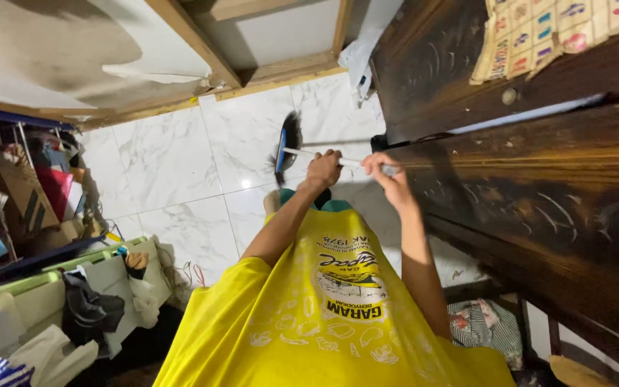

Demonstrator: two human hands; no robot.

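Under you spreads the white marble-tiled floor (173, 165), the biggest thing here, with pale wood trim along its far edge. To your right stands the dark carved wooden cabinet (539, 208), its front running from the upper middle down to the lower right corner, with a sheet of small colourful pictures (539, 32) stuck high on it. Your yellow printed shirt (324, 315) fills the lower middle.

At the left edge is a cluttered shelf (16, 172) holding a cardboard box, something red and something blue; you cannot make out more than that. Below it sits a pale green crate-like rack (51, 287) with dark and white cloths draped in and over it. At the lower right, beneath the cabinet, a striped cloth bundle (485, 322) lies in a low open space.

You hold a broom (288, 143) out in front of you, above the floor and close to the cabinet's near corner. Its long axis runs almost level across the view: the white handle (338, 160) goes from your right hand at the cabinet side toward the left, and the dark bristle head with its blue collar points left and away from you, fanning up and down at the end.

Your left hand (324, 169) is curled shut around the handle just behind the head. Your right hand (387, 174) is closed round the handle farther back, fingers wrapped over it, right beside the cabinet front.
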